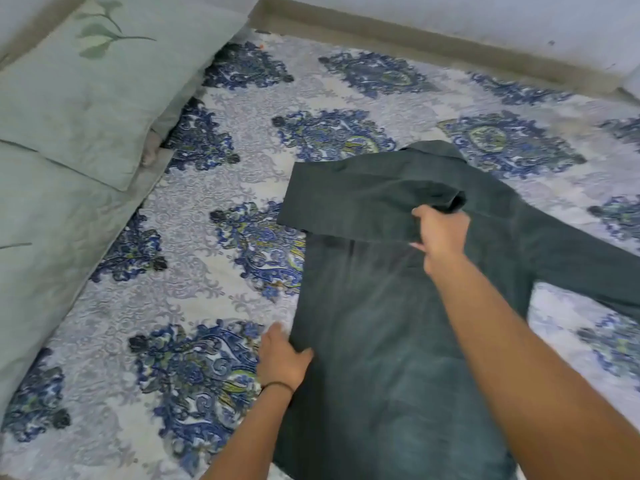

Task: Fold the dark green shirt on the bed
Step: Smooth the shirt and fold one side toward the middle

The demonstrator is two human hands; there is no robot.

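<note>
- Two bare forearms reach in from the bottom edge, the right one crossing over the lower part of the dark green shirt (381, 358).
- Left hand (282, 358) sits at the shirt's left side edge. Its thumb lies on top of the cloth and the fingers are tucked out of sight beneath, so it pinches that edge. A thin dark wristband (277, 386) circles the wrist.
- Right hand (441, 233) is closed tightly around the cuff end of the folded sleeve (353, 199), fingers curled and bunching the fabric. The hand is over the upper middle of the shirt.
- That sleeve is drawn across the chest of the shirt as a broad, taut band from the left shoulder to the right hand, and it looks slightly lifted off the body panel, casting a shadow below it.
- The shirt lies spread on the bed, collar (433, 150) pointing away from the person and hem toward the camera, partly cut off by the bottom edge.
- Its other sleeve (588, 271) stretches out flat to the right and runs out of view.
- A patterned bedsheet (242, 140), pale with blue medallions, lies under everything.
- Two pale green pillows lie along the left side: an upper pillow (86, 98) with a leaf print overlaps a lower pillow (41, 254). Both are well apart from the shirt.
- A pale wall (450, 15) runs along the far side of the bed.
</note>
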